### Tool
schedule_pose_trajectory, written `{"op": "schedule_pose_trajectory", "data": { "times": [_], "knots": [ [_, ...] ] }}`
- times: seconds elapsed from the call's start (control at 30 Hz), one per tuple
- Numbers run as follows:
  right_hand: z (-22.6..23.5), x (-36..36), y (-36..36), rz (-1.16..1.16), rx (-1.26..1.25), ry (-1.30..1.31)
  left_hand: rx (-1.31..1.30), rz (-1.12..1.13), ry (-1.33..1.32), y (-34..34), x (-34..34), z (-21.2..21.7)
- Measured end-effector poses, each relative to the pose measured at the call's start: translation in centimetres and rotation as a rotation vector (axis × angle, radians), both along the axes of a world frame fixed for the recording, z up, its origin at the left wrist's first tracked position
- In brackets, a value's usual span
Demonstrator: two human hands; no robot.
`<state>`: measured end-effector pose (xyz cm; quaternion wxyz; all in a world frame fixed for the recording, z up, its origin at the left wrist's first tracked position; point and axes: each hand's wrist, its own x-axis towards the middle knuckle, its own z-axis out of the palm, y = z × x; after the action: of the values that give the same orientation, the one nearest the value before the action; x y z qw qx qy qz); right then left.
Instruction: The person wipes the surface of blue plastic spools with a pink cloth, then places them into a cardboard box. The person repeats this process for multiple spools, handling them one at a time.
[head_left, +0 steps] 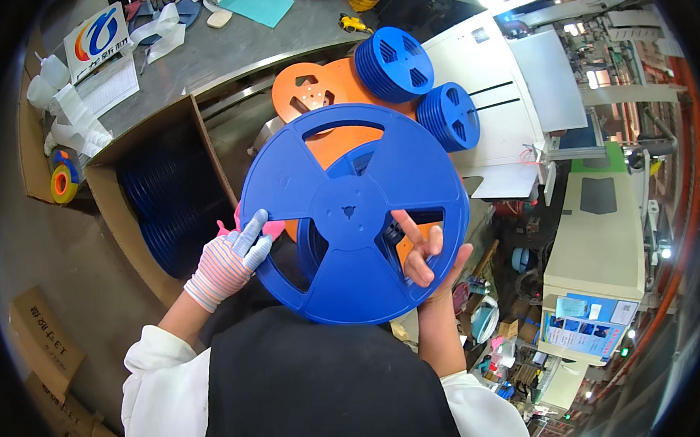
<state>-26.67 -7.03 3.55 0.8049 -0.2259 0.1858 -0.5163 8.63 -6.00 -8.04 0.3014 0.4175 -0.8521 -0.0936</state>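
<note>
A large blue plastic reel (pixel 361 281) with wide cutouts is held up in front of my chest, its flat face toward me. My left hand (pixel 222 269), in a striped knit glove, closes on its left rim, fingers over the face. My bare right hand (pixel 427 258) grips the right side, its fingers showing through a cutout and its thumb by the rim. Something pink (pixel 274 227) shows behind the reel near my left fingers; what it is, I cannot tell. More blue parts appear through the cutouts, mostly hidden by the held reel.
Beyond the reel, an orange flanged piece (pixel 292 87) stands near two stacks of blue reels (pixel 393 62). An open cardboard box (pixel 213 146) at left contains blue reels. Papers (pixel 114 88) and tape rolls (pixel 63 184) lie farther left. At right stands a beige machine (pixel 593 245).
</note>
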Motion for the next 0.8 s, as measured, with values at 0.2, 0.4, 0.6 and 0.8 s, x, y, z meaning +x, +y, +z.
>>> {"op": "schedule_pose_trajectory", "data": {
  "times": [0.2,0.4,0.6,0.8],
  "knots": [
    [0.6,1.1,-1.3,-0.022,0.062,0.076,0.078,0.006,0.028,1.0,-0.1,-1.5],
    [1.2,1.6,-4.0,-0.045,0.246,0.317,1.241,0.004,1.136,3.2,-0.2,-2.4],
    [-0.6,2.2,-2.9,-0.234,0.475,0.760,1.348,0.008,1.581,5.6,2.5,-2.7],
    [-1.1,2.4,-2.4,-0.336,0.558,0.882,1.482,0.071,1.779,6.8,3.7,-2.7]
  ]
}}
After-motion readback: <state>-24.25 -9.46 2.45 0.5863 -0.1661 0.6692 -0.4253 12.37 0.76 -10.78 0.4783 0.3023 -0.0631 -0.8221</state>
